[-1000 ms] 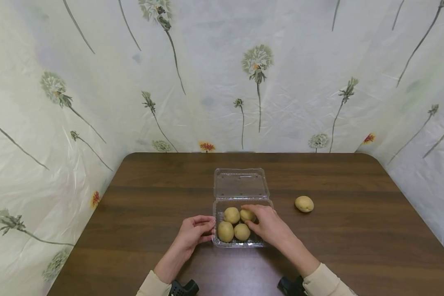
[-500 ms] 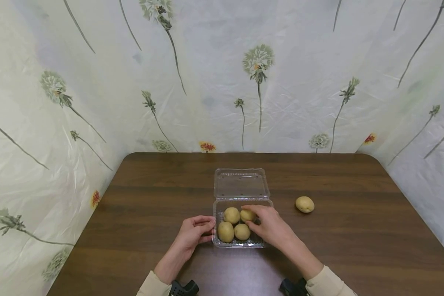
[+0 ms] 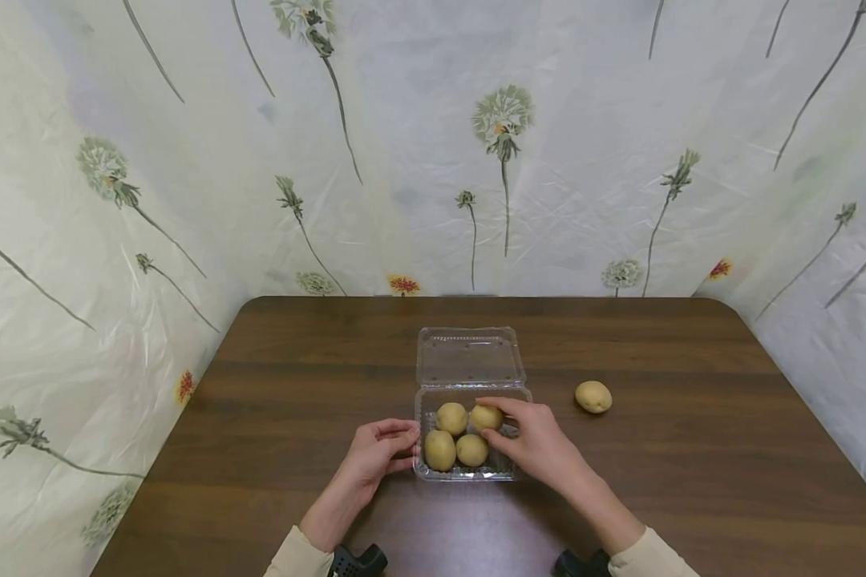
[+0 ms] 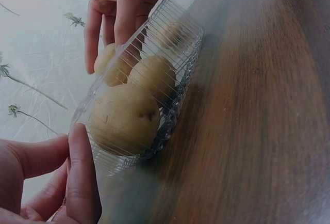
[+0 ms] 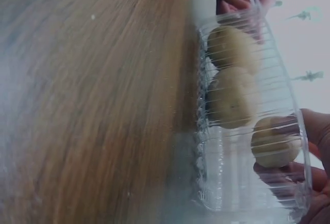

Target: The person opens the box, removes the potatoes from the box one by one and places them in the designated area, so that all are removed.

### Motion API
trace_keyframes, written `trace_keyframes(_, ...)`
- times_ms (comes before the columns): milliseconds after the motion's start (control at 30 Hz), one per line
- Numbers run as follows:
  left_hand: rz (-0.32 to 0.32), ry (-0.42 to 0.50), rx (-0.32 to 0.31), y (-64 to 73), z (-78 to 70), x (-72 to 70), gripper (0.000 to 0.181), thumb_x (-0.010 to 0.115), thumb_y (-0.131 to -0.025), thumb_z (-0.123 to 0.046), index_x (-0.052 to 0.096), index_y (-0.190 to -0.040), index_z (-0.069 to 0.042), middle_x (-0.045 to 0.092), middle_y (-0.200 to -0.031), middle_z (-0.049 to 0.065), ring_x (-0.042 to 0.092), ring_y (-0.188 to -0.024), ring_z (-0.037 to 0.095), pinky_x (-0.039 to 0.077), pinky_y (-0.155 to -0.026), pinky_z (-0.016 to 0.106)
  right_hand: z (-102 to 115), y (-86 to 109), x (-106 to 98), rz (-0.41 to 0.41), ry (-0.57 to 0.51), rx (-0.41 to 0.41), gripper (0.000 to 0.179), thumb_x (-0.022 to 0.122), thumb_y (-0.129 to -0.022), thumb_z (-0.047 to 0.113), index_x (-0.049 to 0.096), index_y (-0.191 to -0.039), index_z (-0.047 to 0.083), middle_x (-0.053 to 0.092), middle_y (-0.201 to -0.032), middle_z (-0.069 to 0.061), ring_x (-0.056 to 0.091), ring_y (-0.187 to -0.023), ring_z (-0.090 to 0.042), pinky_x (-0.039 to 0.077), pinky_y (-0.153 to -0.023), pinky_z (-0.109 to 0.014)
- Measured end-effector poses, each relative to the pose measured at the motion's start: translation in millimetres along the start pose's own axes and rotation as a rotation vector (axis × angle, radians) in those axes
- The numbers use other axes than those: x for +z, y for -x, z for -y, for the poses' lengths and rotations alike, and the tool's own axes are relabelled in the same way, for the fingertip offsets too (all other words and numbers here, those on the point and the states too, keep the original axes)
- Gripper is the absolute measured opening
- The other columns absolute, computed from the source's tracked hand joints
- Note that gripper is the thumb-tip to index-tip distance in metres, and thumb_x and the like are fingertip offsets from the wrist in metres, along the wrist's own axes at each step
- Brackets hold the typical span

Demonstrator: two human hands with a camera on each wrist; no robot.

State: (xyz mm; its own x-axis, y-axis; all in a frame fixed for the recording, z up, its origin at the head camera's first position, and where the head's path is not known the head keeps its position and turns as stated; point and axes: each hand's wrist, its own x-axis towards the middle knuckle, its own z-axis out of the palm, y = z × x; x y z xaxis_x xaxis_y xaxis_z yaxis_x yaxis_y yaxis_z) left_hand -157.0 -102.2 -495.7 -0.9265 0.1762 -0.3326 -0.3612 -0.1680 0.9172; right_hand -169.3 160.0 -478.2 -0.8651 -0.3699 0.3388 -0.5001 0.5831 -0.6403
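A clear plastic clamshell container point(image 3: 505, 474) stands with its lid folded back in the head view, several yellow potatoes inside. At its left rim, my left hand point(image 3: 377, 458) pinches the edge between thumb and fingers; the left wrist view shows that thumb point(image 4: 44, 157) against the rim. My right hand point(image 3: 537, 441) reaches in over the right side and grips the back right potato point(image 3: 487, 417) between thumb and fingers. From the right wrist, this potato point(image 5: 276, 142) appears raised off the container's floor. Other potatoes point(image 3: 440, 450) lie to the left and in front of it.
One loose potato point(image 3: 593, 397) lies on the brown wooden table point(image 3: 296, 385), right of the container. The open lid point(image 3: 469, 357) extends toward the table's far edge. Behind the table hangs a pale sheet point(image 3: 404, 160) printed with dandelions.
My right hand has shifted slightly to the right, and the potato in its fingers has moved a little with it. The left hand keeps its place at the container's rim.
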Motion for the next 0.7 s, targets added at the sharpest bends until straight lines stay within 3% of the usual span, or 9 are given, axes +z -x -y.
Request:
trace_keyframes(233, -0.009, -0.01, -0.008, -1.2, 0.5, -0.2, 0.034, 0.072, -0.09, -0.01, 0.063, -0.115, 0.011, 0.068, -0.086, 0.007, 0.065, -0.074, 0.014, 0.059, -0.07, 0.029, -2.1, 4.9, -5.0, -0.027, -0.042, 0.008, 0.043, 0.081, -0.079, 0.004, 0.068, -0.119, 0.005, 0.071, -0.108, -0.006, 0.067, -0.098, -0.02, 0.057, -0.08, -0.031)
trace_keyframes(700, -0.007, -0.005, -0.008, 0.2, -0.7, 0.9, 0.035, 0.071, -0.091, -0.009, 0.061, -0.117, 0.012, 0.068, -0.086, 0.006, 0.065, -0.074, 0.013, 0.058, -0.069, 0.028, 0.7, 13.4, -12.2, -0.003, -0.13, 0.055, 0.043, 0.08, -0.08, 0.002, 0.067, -0.121, 0.004, 0.069, -0.112, -0.009, 0.066, -0.102, -0.022, 0.055, -0.082, -0.027)
